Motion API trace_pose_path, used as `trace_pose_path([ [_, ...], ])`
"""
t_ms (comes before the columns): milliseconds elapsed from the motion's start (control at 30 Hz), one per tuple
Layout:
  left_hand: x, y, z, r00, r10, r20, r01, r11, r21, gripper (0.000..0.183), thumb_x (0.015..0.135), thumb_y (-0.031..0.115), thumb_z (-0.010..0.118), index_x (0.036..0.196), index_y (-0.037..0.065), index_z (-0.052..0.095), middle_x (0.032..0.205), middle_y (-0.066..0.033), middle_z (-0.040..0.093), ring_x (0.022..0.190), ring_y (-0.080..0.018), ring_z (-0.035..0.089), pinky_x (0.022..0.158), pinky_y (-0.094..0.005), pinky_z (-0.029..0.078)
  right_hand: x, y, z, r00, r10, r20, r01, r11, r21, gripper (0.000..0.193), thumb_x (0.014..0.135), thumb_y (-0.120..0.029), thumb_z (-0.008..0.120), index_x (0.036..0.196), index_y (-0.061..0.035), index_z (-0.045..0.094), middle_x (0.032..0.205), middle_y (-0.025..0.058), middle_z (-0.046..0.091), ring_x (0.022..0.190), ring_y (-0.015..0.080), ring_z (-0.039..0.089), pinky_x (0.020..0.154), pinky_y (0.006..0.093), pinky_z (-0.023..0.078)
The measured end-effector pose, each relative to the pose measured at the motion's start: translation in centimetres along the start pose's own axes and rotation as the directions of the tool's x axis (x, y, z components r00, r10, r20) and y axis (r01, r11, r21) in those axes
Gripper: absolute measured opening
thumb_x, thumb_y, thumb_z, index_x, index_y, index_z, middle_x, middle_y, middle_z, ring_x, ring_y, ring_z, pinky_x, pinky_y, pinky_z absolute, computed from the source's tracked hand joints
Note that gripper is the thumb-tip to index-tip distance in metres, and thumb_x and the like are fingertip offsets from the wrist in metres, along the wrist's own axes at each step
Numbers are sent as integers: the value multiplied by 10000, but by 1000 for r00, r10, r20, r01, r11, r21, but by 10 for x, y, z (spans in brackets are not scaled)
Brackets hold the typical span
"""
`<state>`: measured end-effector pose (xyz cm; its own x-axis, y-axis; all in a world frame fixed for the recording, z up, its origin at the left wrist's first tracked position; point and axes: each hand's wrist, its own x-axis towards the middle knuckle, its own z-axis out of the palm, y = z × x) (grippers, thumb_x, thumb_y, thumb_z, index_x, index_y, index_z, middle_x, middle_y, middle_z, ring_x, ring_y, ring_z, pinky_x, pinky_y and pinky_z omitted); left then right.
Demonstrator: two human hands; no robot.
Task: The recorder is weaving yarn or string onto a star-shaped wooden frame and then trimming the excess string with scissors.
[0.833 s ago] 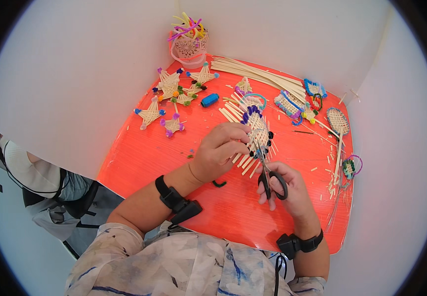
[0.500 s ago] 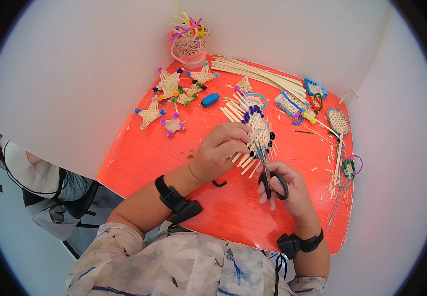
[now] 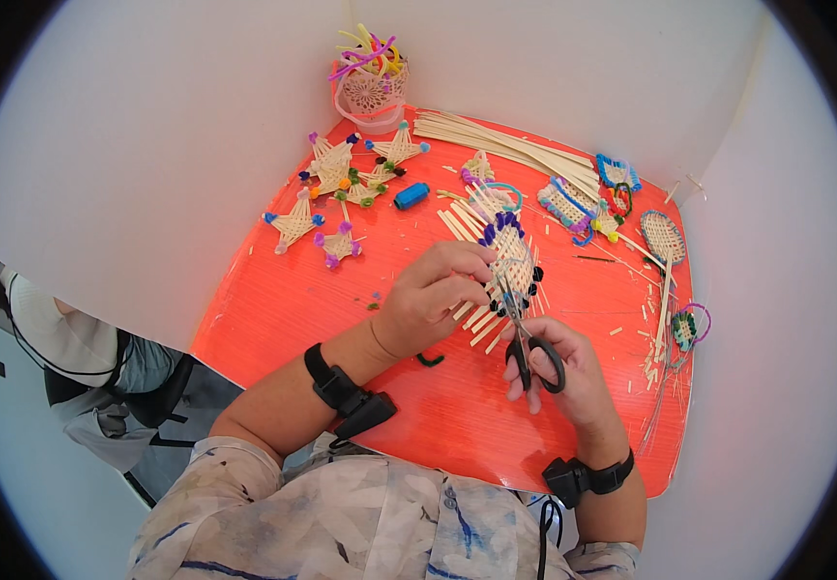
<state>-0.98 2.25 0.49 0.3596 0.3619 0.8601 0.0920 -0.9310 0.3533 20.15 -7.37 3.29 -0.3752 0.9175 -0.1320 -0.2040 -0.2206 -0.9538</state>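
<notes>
A woven bamboo-strip piece [image 3: 512, 273] lies before me, strip ends sticking out on its left, with purple pipe-cleaner wraps along the top and black ones at the lower right. My left hand [image 3: 436, 298] pinches its left edge between thumb and fingers. My right hand [image 3: 573, 367] has thumb and fingers in the handles of black-handled scissors [image 3: 521, 327]. The scissors' blades point up and away over the lower part of the weave, close to my left fingertips. Exactly what lies between the blades is too small to make out.
Woven stars [image 3: 294, 223] and a blue spool [image 3: 411, 196] are at left. Behind stand a pink basket [image 3: 372, 100] of pipe cleaners and a bundle of bamboo strips [image 3: 505, 140]. Other woven pieces [image 3: 565, 205] and offcuts lie right. White partitions [image 3: 554, 58] enclose the red table [image 3: 293, 300].
The woven piece has shifted slightly right and turned a little under my left fingers. Both hands and the scissors have stayed nearly in place.
</notes>
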Motion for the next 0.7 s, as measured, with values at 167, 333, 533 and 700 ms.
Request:
trace_pose_path([
  [167, 2, 0, 0, 1000, -5, -1, 5, 1000, -17, 231, 689, -68, 751, 818, 74, 624, 1012, -84, 605, 1051, -285, 615, 855, -370, 531, -1, 1, -2, 1000, -9, 8, 9, 1000, 1, 259, 962, -131, 533, 1175, 15, 543, 818, 98, 645, 658, 155, 672, 422, 205, 471],
  [333, 1, 0, 1, 1000, 26, 4, -26, 999, -26, 235, 689, -70, 752, 821, 78, 627, 1019, -85, 606, 1042, -282, 618, 841, -368, 535, -1, -1, -2, 1000, -14, 21, 14, 1000, -5, 271, 965, -150, 538, 1177, 18, 539, 823, 99, 646, 663, 156, 671, 422, 207, 474],
  [533, 0, 1, 2, 999, 41, 13, -41, 999, -28, 240, 696, -83, 739, 832, 81, 629, 1024, -85, 613, 1037, -281, 620, 841, -368, 535, 0, 1, -2, 999, -28, 18, 28, 1000, 13, 294, 965, -178, 545, 1187, 15, 533, 833, 99, 647, 668, 158, 671, 429, 210, 476],
  [700, 1, 1, 2, 999, 32, 8, -32, 999, -35, 241, 703, -91, 729, 837, 82, 628, 1020, -85, 616, 1036, -283, 621, 846, -369, 533, 0, 2, -3, 999, -38, 17, 37, 999, 20, 313, 960, -198, 558, 1189, 13, 532, 838, 101, 648, 670, 162, 672, 432, 214, 476],
])
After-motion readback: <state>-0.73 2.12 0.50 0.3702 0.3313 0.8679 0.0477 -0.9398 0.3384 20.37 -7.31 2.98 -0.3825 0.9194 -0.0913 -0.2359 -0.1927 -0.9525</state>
